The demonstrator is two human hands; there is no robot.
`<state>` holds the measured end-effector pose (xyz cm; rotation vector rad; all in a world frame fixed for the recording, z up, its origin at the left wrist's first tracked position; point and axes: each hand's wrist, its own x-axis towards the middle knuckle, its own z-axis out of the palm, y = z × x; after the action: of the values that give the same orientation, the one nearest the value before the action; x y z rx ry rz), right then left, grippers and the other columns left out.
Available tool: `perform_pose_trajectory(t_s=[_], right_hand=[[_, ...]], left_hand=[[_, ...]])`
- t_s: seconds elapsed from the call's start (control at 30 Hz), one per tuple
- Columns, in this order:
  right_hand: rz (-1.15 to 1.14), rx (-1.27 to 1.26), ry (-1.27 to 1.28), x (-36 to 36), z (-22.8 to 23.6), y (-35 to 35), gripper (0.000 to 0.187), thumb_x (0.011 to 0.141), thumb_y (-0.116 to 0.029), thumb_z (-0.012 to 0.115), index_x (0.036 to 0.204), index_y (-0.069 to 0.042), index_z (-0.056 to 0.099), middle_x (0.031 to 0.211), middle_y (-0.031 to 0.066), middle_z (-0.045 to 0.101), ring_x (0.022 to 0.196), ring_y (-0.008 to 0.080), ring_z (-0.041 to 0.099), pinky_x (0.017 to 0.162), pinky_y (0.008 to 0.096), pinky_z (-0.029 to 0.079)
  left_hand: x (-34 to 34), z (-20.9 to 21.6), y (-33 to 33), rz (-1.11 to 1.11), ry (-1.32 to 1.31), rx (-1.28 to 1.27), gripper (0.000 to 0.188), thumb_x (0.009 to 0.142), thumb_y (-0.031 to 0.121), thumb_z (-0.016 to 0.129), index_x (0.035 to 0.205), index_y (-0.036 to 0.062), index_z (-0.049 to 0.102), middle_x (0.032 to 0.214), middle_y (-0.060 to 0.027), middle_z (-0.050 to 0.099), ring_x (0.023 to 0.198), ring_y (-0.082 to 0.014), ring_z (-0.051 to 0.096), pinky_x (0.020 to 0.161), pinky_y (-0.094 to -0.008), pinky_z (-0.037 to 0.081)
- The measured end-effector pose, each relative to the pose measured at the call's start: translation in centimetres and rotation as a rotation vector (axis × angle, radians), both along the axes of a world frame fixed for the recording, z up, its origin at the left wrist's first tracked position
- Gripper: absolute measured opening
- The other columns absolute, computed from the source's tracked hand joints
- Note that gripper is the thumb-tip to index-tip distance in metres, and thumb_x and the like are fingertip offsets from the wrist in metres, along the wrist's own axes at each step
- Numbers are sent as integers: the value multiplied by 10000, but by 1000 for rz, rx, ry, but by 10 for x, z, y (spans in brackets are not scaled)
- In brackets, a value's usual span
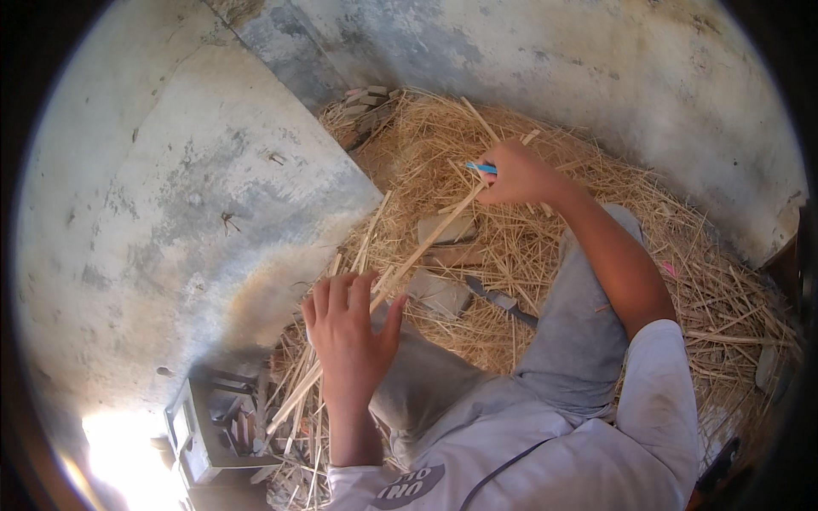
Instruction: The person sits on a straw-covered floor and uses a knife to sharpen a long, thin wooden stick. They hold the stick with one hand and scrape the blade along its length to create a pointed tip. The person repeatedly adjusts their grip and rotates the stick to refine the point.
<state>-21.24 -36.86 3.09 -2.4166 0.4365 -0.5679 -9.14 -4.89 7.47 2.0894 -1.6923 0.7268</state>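
Note:
My right hand [515,175] is closed around a slim blue pen-like thing [481,168], whose end pokes out past the thumb. Long pale split strips [434,237], like bamboo, slant from the lower left up to this hand; whether its fingers also grip them is hidden. My left hand [351,328] lies over the lower part of the strips, back upward, with its fingers stretched and the thumb apart. A dark-bladed knife [503,301] lies on the shavings between my knees. Beside it is a flat grey block [439,294], and farther off another block [447,227].
Straw-like shavings [716,298] cover the floor around my legs. Worn plaster walls [196,187] close in at the left and the far side. A grey open frame [213,426] holding small pieces stands at lower left. Broken bricks [366,100] lie in the far corner.

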Motion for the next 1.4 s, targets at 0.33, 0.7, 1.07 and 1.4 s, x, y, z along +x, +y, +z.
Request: perform_pose_trajectory(t_s=[0.33,0.7,1.07,1.4], right_hand=[[4,28,276,-4,10,-4,281,688,-129,754,646,-71,482,652,68,521,615,181,525,570,371,427],[-347,-731,-389,19,-6,34,365,871,-244,675,1062,37,541,1228,212,518,1209,336,500,1010,482,403],[-7,-179,228,46,-23,65,476,1050,-449,385,1079,10,512,747,200,618,674,349,642,621,474,502],[125,-277,173,50,-41,80,504,1039,-460,379,976,15,536,669,206,639,639,401,656,593,505,509]], left_hand=[[23,-69,26,127,815,530,160,1011,169,540,1067,24,575,992,-184,645,887,-250,675,623,-383,513],[37,-61,-20,-141,1822,304,233,1051,258,491,1031,54,602,706,38,450,562,-69,439,452,-219,366],[60,-105,-56,-127,1870,91,234,1059,307,464,922,119,483,635,72,313,475,-37,282,384,-209,206],[46,-100,-61,-137,1963,70,243,1057,333,457,919,133,468,662,54,355,469,-35,288,378,-204,205]])
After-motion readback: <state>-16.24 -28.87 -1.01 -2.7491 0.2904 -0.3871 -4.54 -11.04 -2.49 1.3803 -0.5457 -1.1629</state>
